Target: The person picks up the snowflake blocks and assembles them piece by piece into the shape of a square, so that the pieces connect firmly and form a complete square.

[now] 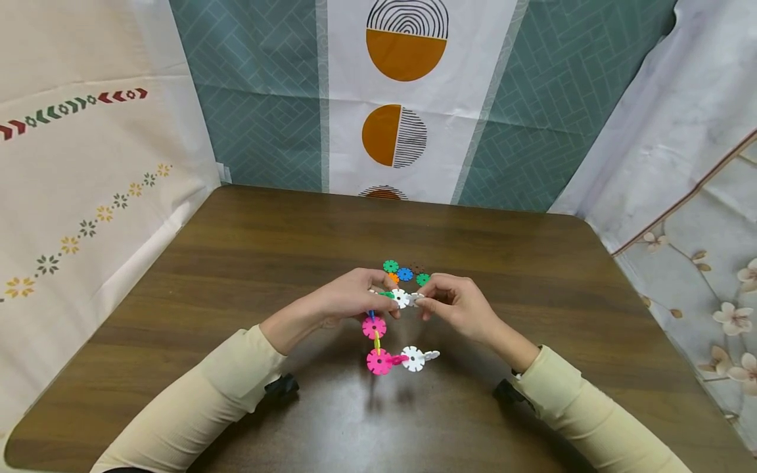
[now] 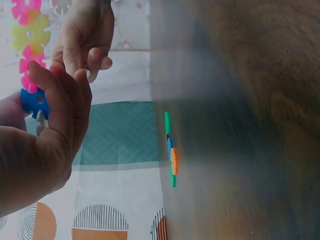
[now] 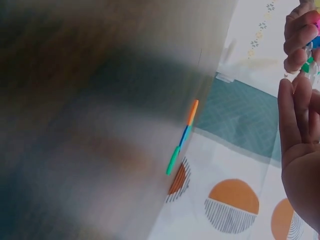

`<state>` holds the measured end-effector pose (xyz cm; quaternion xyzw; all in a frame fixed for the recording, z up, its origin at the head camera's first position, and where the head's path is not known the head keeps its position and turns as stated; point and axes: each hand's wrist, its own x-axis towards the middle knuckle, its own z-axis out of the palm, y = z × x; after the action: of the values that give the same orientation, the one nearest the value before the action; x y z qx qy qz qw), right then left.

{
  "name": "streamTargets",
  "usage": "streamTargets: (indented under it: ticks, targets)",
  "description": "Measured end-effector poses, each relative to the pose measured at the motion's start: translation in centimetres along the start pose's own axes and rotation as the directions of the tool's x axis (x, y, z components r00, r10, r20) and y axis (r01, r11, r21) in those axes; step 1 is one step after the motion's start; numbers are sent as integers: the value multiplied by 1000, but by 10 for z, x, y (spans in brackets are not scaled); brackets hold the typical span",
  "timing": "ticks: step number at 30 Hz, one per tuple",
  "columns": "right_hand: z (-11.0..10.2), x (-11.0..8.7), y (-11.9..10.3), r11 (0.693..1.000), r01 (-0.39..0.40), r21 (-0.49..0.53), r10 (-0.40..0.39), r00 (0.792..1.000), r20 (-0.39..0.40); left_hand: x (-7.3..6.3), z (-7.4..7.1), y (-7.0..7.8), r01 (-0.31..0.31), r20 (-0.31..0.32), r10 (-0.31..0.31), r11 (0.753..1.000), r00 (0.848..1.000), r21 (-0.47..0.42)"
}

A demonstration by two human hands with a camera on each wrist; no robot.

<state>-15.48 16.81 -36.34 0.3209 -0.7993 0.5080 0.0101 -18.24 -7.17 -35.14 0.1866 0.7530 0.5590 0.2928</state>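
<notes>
Roughly, from the head view, the chain of notched discs makes a bent C over the table, its gap toward the person's right. Its long side runs toward the person, from the blue disc at the left fingers down to the lower pink disc; there it turns right, ending past a white disc in one seen edge-on. The upper arm runs right through a green disc and an upper white disc. The left hand pinches this upper arm, fingers bent; the right hand has thumb and finger closed on a pale disc beside the upper white one. Whether those two are joined I cannot tell. Just beyond the hands lie loose discs, in green, blue, orange and brown.

Then, in the left wrist view, the chain slopes from the top left to a blue disc between the left thumb and curled fingers, which hide the part behind them.

Finally, in the right wrist view, the chain shows only at the right edge, partly covered by fingers; the loose discs appear edge-on.
</notes>
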Motion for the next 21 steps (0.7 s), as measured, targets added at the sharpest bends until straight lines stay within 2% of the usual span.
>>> streamTargets:
  ticks: [9,21]
  targets:
    - [-2,-2,22,999,40,-8,-40,999,21,-1,-1,0,8,3,-8,999,1000,-44]
    - [-4,-1,23,998,57,2,-57,997,43,-1,-3,-1,0,-2,0,999,1000,-46]
